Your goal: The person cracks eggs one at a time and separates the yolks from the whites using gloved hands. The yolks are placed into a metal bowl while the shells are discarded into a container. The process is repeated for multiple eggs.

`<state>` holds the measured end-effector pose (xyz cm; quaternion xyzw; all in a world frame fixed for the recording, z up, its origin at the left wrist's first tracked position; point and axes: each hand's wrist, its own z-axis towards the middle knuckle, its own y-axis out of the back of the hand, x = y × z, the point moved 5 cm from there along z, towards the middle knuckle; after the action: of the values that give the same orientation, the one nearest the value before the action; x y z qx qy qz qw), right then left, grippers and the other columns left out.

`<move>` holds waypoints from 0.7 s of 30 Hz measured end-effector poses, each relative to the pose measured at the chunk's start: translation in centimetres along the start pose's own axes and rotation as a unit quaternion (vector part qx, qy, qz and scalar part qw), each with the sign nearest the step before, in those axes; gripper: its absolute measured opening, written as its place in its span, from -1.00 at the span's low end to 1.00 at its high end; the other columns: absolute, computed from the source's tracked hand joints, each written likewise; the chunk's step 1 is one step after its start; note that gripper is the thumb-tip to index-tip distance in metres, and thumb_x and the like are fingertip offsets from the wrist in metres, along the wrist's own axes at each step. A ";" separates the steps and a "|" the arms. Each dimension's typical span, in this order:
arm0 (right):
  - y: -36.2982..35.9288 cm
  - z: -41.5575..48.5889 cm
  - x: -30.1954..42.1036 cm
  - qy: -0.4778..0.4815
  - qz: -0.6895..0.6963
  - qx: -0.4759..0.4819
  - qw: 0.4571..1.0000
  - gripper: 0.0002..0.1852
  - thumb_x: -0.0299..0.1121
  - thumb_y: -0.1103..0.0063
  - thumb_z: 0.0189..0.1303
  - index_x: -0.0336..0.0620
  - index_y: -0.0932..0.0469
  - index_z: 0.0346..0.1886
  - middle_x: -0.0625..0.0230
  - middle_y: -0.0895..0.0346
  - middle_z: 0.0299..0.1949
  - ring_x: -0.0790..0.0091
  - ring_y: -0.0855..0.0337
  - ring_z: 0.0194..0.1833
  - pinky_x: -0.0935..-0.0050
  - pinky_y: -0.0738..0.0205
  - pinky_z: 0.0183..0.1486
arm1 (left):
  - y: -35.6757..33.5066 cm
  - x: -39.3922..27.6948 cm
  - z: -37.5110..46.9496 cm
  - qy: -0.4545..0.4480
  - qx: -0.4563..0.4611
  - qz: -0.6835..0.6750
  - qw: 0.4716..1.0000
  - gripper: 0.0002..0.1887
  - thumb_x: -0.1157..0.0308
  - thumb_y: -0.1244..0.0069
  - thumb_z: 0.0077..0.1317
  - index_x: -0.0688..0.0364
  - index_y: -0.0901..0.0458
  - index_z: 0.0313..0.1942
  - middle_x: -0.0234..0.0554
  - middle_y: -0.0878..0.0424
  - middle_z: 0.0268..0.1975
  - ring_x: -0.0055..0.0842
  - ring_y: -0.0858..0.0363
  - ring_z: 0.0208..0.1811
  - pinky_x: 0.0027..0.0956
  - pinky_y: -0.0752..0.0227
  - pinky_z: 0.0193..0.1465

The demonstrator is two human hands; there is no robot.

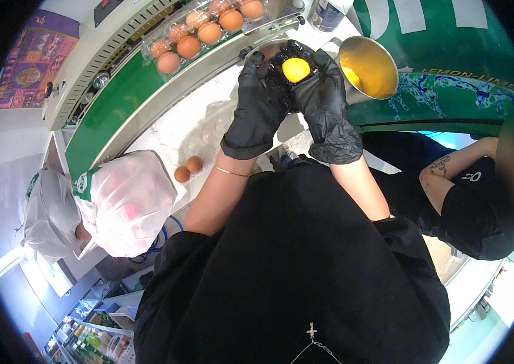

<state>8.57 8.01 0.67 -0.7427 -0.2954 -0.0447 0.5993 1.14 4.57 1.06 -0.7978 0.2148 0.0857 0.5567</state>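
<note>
A whole egg yolk (pixel 296 70) rests on wet black-gloved fingers, where my two hands are cupped together. My left hand (pixel 261 95) supports it from the left side. On the other side, my right hand (pixel 326 98) has its fingers against the yolk. Beneath both hands is a metal container (pixel 271 47), mostly hidden, so its contents cannot be made out. Close to my right hand stands a stainless steel pitcher (pixel 382 68), tilted in view, with yellow yolk (pixel 351 77) inside it.
Brown eggs (pixel 209 33) fill a clear plastic carton beyond the counter's raised edge. Two loose eggs (pixel 188 169) lie on the white counter (pixel 170 132) at left, by a tied white plastic bag (pixel 125 204). Another person (pixel 461 191) is at the right. A container (pixel 327 16) stands behind the pitcher.
</note>
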 end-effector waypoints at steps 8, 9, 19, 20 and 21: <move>0.5 0.2 0.2 -0.017 -0.002 0.019 1.000 -0.59 -0.16 0.30 0.18 -0.31 -0.36 -0.11 0.15 -0.45 -0.20 0.24 -0.47 -0.14 0.29 -0.35 -0.01 | 0.1 0.5 0.1 -0.006 0.033 -0.064 0.997 -0.48 0.06 0.30 0.21 0.26 -0.27 0.04 -0.06 -0.41 0.01 -0.32 -0.36 0.06 -0.23 -0.18 0.15; 0.3 0.2 0.3 -0.016 0.003 0.029 0.999 -0.59 -0.16 0.30 0.18 -0.31 -0.36 -0.11 0.13 -0.45 -0.19 0.23 -0.46 -0.13 0.28 -0.34 0.00 | 0.0 0.6 0.1 -0.009 0.054 -0.074 0.996 -0.49 0.07 0.28 0.21 0.27 -0.26 0.04 -0.06 -0.41 0.01 -0.33 -0.36 0.06 -0.25 -0.18 0.16; 0.4 0.5 1.3 -0.037 0.036 0.023 0.998 -0.56 -0.24 0.35 0.19 -0.49 -0.29 -0.07 -0.02 -0.39 -0.10 0.12 -0.42 -0.06 0.25 -0.24 0.09 | -1.2 0.7 -1.1 -0.193 0.223 0.046 0.954 -0.44 0.43 -0.03 0.01 0.30 -0.17 0.03 -0.12 -0.42 -0.03 -0.46 -0.41 0.00 -0.40 -0.22 0.12; 0.4 0.5 1.3 -0.048 0.042 0.034 0.997 -0.56 -0.22 0.37 0.21 -0.46 -0.32 -0.11 0.02 -0.42 -0.14 0.15 -0.46 -0.10 0.27 -0.29 0.06 | -1.3 0.7 -1.2 -0.203 0.223 0.065 0.951 -0.48 0.35 0.03 0.04 0.29 -0.20 0.02 -0.12 -0.43 -0.03 -0.44 -0.41 -0.01 -0.37 -0.23 0.11; 0.4 0.4 1.4 -0.053 0.034 0.043 0.997 -0.56 -0.22 0.38 0.21 -0.46 -0.32 -0.10 0.01 -0.42 -0.14 0.14 -0.45 -0.10 0.27 -0.29 0.07 | -1.4 0.6 -1.4 -0.233 0.213 0.097 0.944 -0.52 0.18 0.19 0.13 0.26 -0.26 0.01 -0.12 -0.43 -0.03 -0.39 -0.42 -0.01 -0.30 -0.25 0.10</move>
<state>9.83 8.89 0.79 -0.7275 -0.3026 0.0280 0.6152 2.11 3.56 2.57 -0.5935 0.1690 0.2753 0.7372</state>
